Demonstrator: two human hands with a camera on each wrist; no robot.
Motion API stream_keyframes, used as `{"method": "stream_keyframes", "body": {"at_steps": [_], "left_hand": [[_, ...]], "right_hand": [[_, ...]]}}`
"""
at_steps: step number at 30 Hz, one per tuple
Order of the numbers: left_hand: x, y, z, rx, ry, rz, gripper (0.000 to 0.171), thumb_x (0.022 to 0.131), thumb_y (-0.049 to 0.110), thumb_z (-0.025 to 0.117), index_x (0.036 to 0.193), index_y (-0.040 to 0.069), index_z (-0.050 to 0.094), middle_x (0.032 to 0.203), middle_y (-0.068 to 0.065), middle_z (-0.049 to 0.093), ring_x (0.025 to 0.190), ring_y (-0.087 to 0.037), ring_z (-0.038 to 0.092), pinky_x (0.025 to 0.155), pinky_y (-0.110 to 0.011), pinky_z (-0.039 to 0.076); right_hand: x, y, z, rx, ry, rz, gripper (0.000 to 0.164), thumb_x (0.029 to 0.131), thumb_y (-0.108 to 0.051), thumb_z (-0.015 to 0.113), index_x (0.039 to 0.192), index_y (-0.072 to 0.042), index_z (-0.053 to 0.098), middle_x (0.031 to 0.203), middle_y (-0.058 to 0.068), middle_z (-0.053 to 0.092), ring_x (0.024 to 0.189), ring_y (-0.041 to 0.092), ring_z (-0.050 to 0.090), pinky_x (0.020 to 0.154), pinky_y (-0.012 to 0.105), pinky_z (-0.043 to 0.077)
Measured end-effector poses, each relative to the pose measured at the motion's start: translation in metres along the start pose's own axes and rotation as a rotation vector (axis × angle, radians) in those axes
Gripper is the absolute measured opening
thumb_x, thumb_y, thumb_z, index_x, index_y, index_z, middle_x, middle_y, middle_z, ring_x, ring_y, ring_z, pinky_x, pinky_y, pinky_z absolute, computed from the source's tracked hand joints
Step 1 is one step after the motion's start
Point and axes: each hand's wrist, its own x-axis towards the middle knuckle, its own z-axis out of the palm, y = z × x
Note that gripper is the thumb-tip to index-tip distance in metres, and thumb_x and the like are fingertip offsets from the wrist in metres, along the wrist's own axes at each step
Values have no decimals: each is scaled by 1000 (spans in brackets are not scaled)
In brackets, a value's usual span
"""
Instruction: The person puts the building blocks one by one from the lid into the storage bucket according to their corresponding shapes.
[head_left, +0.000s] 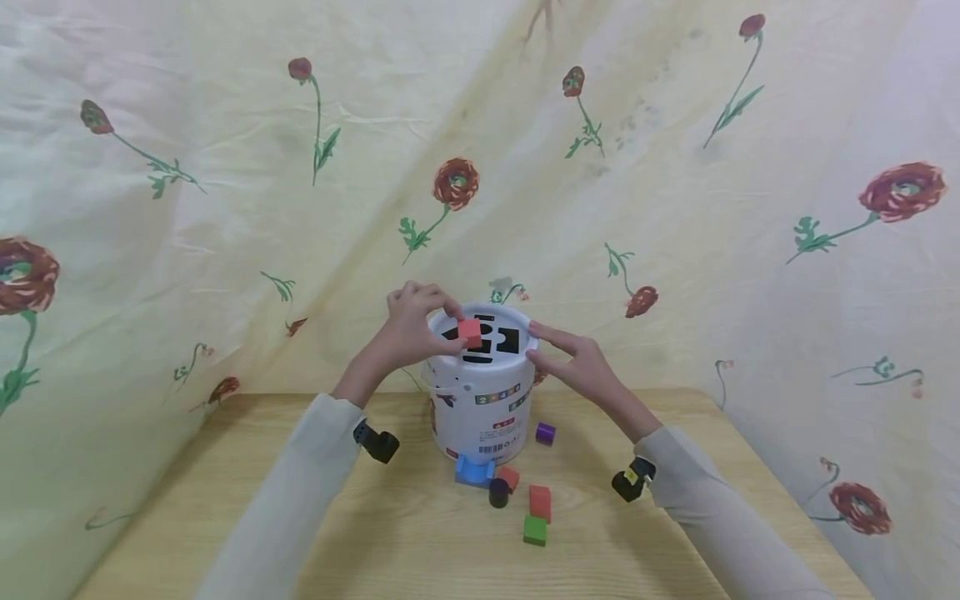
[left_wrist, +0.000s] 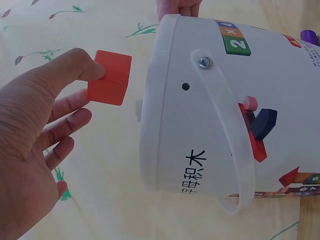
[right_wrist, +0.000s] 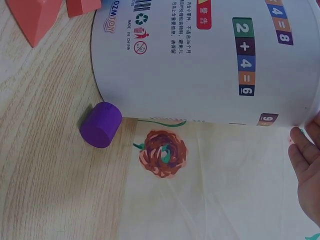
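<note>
Thumb and fingers of my left hand pinch a red block over the lid of a white bucket. In the left wrist view the block shows apart from the bucket's rim, held between the thumb and a finger hidden behind it. The lid has several dark shaped holes. My right hand touches the rim on the right side, its fingers fairly straight. Only part of that hand shows in the right wrist view, at the bucket's top edge. A white handle hangs along the bucket's side.
In front of the bucket on the wooden table lie a blue block, a dark cylinder, red blocks and a green block. To its right is a purple cylinder. Flowered cloth hangs behind.
</note>
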Motion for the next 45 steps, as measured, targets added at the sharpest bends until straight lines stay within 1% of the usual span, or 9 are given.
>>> {"method": "stream_keyframes", "body": {"at_steps": [4,9,14,17,22,28,31,38,45], "left_hand": [[5,-3,3,-9,0,-7,30,80,30,85,103,16,73,112,-4,65,117,-28,41,104,-55,22],[10,-7,6,-20,-9,-29,30,81,30,84,104,15,73,114,-6,65,122,-31,40,107,-57,21],[13,-11,10,-22,-33,-62,30,81,31,85,105,16,74,117,-6,63,125,-31,37,106,-55,23],[15,-13,13,-18,-42,-69,29,81,32,85,104,17,75,119,-6,62,124,-31,37,105,-55,24],[17,-16,18,-7,-36,-62,26,81,31,85,102,18,75,118,-7,62,122,-31,38,104,-56,23],[19,-17,21,0,-34,-70,26,82,31,85,103,18,76,117,-6,62,121,-31,38,104,-55,23],[20,-17,21,9,-38,-72,27,82,32,84,103,18,76,117,-6,62,120,-30,38,104,-54,23],[21,-18,24,19,-52,-105,27,82,32,84,105,19,77,121,-6,61,123,-30,36,104,-54,24],[22,-17,24,28,-67,-106,26,82,32,84,104,20,77,123,-7,62,124,-31,37,104,-54,24]], "right_hand": [[1,1,0,2,7,-5,61,95,-47,68,150,-26,51,159,-5,45,150,32,38,114,66,34],[1,3,0,-5,18,-14,60,95,-47,68,149,-26,53,157,-5,47,150,31,39,115,65,32],[1,5,1,-3,20,-15,60,95,-47,68,149,-26,53,157,-6,47,150,31,39,115,65,32],[1,6,2,-1,21,-17,59,95,-47,68,149,-26,53,157,-6,46,150,32,39,115,66,32],[0,6,2,3,20,-14,60,95,-48,68,149,-27,53,158,-6,46,150,32,39,115,66,32],[1,7,1,7,14,-16,60,96,-48,67,150,-27,51,158,-5,45,150,32,38,114,68,31],[2,7,1,6,14,-22,60,96,-47,67,150,-27,51,158,-5,45,150,32,38,114,68,31],[3,7,2,9,11,-24,59,96,-47,67,150,-28,51,159,-6,45,151,32,37,115,68,31],[3,5,1,10,9,-21,59,96,-48,67,150,-30,51,159,-6,45,151,31,37,115,68,31]]}}
